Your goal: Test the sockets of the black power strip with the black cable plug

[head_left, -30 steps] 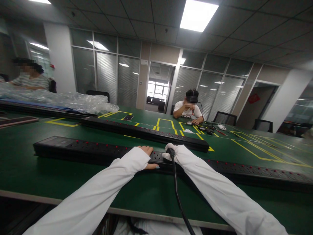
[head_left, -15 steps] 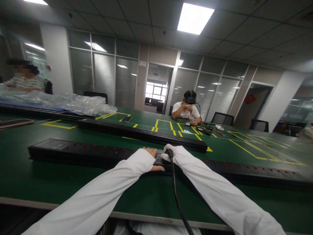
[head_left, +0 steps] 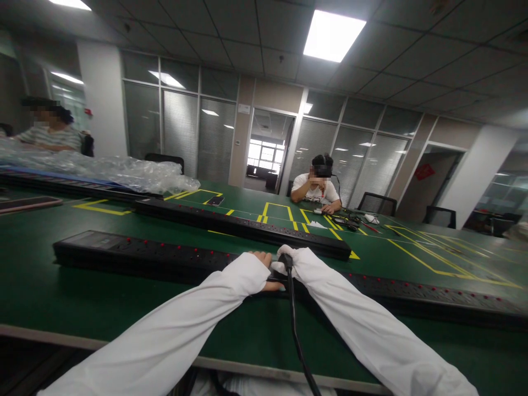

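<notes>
A long black power strip [head_left: 157, 256] with a row of red dots along its top lies across the table in front of me. My left hand [head_left: 269, 270] is closed around its middle, fingers over the far side and thumb along the near side. Close beside it, my gloved right hand [head_left: 293, 254] grips a black plug [head_left: 285, 260] against the top of the strip. The socket under the plug is hidden by my hands. From the plug a thick black cable [head_left: 293, 324] hangs toward me over the table's near edge.
Behind lies a second black power strip [head_left: 231, 224]. Clear plastic wrap [head_left: 136, 173] covers items at the left, near a phone [head_left: 28, 204]. Another phone [head_left: 215, 201] lies farther back. A person [head_left: 315, 187] sits across the green table [head_left: 136, 308], near cables [head_left: 346, 223]; another person sits far left.
My left hand has shifted slightly right along the strip, closer to my right hand. The right hand stays on the plug. The camera view has turned a little.
</notes>
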### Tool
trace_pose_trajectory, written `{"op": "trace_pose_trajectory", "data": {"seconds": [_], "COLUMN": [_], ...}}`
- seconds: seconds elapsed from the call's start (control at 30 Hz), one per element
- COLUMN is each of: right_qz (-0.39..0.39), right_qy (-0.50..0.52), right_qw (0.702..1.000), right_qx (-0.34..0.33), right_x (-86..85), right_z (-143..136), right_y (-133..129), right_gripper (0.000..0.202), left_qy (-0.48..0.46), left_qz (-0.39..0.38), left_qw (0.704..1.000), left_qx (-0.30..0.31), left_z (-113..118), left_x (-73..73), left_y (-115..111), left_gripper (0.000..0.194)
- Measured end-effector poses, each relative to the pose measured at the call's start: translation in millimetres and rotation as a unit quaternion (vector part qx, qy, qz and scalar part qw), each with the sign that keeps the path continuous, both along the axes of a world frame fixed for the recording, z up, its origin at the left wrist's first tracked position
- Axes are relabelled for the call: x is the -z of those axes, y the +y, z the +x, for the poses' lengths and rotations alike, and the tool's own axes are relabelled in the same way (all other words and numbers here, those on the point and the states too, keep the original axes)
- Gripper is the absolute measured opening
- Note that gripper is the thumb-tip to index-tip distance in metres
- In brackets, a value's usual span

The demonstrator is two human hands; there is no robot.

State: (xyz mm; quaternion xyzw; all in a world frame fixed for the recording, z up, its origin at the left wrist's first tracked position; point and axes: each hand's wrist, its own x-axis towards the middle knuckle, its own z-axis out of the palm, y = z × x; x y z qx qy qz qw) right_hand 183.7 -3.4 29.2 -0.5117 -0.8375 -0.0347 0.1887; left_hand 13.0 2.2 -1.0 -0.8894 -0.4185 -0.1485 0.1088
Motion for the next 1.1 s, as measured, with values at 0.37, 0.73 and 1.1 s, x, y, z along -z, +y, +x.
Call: {"op": "trace_pose_trajectory", "data": {"seconds": [0.37,0.73,1.1], "right_qz": [-0.026,-0.039,-0.004], "right_qy": [0.019,0.017,-0.080], "right_qw": [0.999,0.999,0.995], "right_qx": [-0.042,-0.006,-0.058], "right_x": [-12.0,-10.2,-19.7], "right_z": [-6,-9,-5], "right_y": [-14,-13,-20], "right_gripper": [0.033,0.033,0.038], "left_qy": [-0.001,0.008,-0.006], "left_qz": [0.021,-0.021,0.011], "left_qw": [1.000,1.000,1.000], "left_qx": [-0.001,0.000,0.000], "left_z": [-1,0,-3], "left_x": [6.1,4.1,-6.5], "left_y": [4,7,-10], "left_gripper": [0.069,0.073,0.066]}}
